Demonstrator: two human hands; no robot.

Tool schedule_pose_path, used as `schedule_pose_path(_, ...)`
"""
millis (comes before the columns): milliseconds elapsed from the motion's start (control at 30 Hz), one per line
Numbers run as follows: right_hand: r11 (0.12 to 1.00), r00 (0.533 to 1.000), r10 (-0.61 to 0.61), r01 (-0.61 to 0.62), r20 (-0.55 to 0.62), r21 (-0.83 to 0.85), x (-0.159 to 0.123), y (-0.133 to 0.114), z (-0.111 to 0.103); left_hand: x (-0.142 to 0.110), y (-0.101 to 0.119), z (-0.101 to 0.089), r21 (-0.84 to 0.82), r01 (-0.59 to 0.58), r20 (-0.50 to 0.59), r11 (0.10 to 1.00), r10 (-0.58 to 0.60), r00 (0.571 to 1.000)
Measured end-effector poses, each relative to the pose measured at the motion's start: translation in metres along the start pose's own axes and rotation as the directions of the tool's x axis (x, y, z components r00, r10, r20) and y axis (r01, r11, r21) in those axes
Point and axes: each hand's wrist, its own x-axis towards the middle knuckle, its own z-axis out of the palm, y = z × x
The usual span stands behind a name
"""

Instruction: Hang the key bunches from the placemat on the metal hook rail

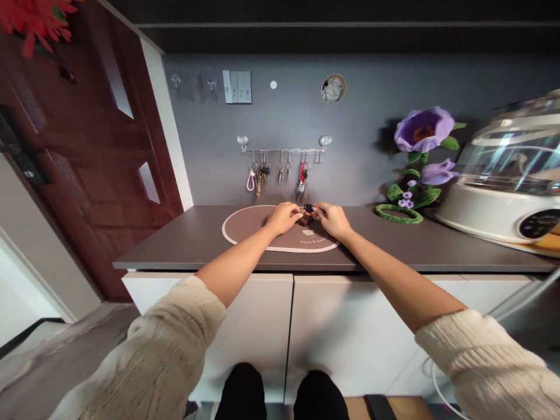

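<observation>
Over the brown oval mat (245, 224), my two hands are close together at a small bunch of keys with a black fob (308, 208). My left hand (284, 218) pinches the bunch from the left, near what looks like a metal ring. From the right, my right hand (333, 219) has its fingers closed at the fob. A small dark brown piece (305, 221) shows below the fingertips; whether it hangs or rests on the mat I cannot tell. Fingers hide much of the bunch.
Behind my hands, a clear hook rail (284, 151) on the wall carries several key bunches, one with a pink loop (251, 181). Purple fabric flowers (423, 131) and a white appliance (485, 210) stand right. A dark red door (100, 146) is left.
</observation>
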Motion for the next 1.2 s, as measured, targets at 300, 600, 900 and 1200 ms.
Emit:
schedule_pose_path(300, 0.974, 0.997, 0.024, -0.006, -0.079, 0.226, 0.0002, -0.0054, -0.0013, 0.0016, 0.0032, -0.0006, 0.05, -0.058, -0.064, 0.997, 0.061, 0.996)
schedule_pose_path(600, 0.894, 0.985, 0.169, -0.135, -0.041, 0.427, 0.0031, -0.0007, 0.0042, 0.001, 0.0028, -0.0043, 0.128, -0.027, -0.15, 0.991, 0.046, 0.988)
schedule_pose_path(900, 0.915, 0.972, 0.207, -0.232, 0.109, 0.33, 0.0037, -0.0008, 0.0061, 0.0021, 0.0056, -0.0068, 0.075, 0.003, -0.2, 0.997, 0.012, 0.98)
schedule_pose_path(1200, 0.938, 0.996, 0.04, -0.063, 0.074, 0.342, 0.0027, -0.0015, 0.0068, 0.0036, 0.0066, -0.0036, 0.021, -0.015, -0.204, 1.0, 0.019, 0.979)
